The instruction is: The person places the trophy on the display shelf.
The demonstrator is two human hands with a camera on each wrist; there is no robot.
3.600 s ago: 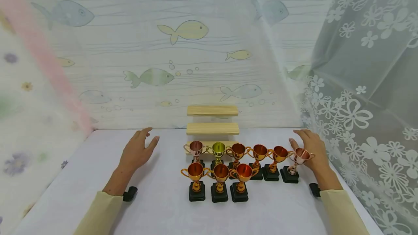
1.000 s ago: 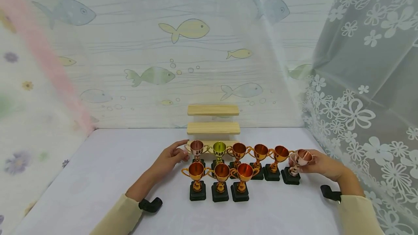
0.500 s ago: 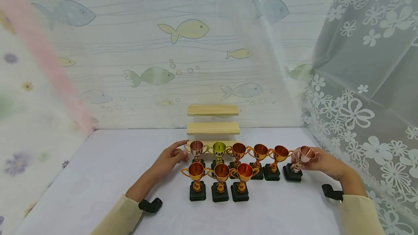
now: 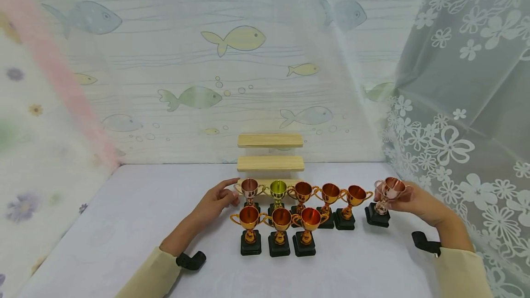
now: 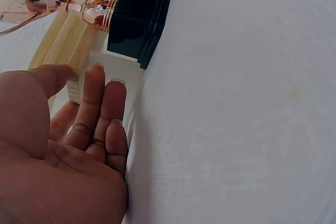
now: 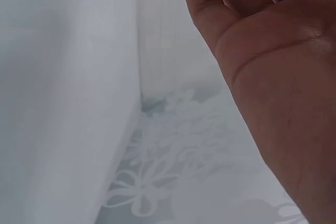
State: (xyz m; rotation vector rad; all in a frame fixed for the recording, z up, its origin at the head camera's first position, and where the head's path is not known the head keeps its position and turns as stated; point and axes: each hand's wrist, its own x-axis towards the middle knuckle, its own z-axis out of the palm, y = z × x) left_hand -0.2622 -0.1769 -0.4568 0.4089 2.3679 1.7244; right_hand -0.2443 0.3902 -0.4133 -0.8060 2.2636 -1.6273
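Observation:
My right hand [image 4: 422, 203] holds a rose-gold trophy cup [image 4: 392, 190] with a black square base, tilted a little and seemingly lifted off the table. The right wrist view shows my palm and finger bases, with the cup out of sight. My left hand [image 4: 213, 206] is at the left end of a tiered wooden shelf [image 4: 270, 163]. In the left wrist view its thumb and index finger pinch the shelf's end [image 5: 73, 90], while the other fingers stay loose. Near it stands another rose-gold trophy cup [image 5: 100, 11]. A yellow-green gold trophy cup [image 4: 278, 189] stands beside that.
Several orange-gold trophy cups [image 4: 330, 193] continue the back row to the right. Three more form a front row, the middle one [image 4: 280, 219] nearly touching its neighbours. A fish-patterned curtain [image 4: 186, 68] hangs behind the white table [image 4: 198, 279]; a flowered sheer curtain [image 4: 463, 160] borders the right.
Both hands came inward, the left to the shelf's end, the right to the end cup. Over the last second the right hand has moved that cup right and away from the row.

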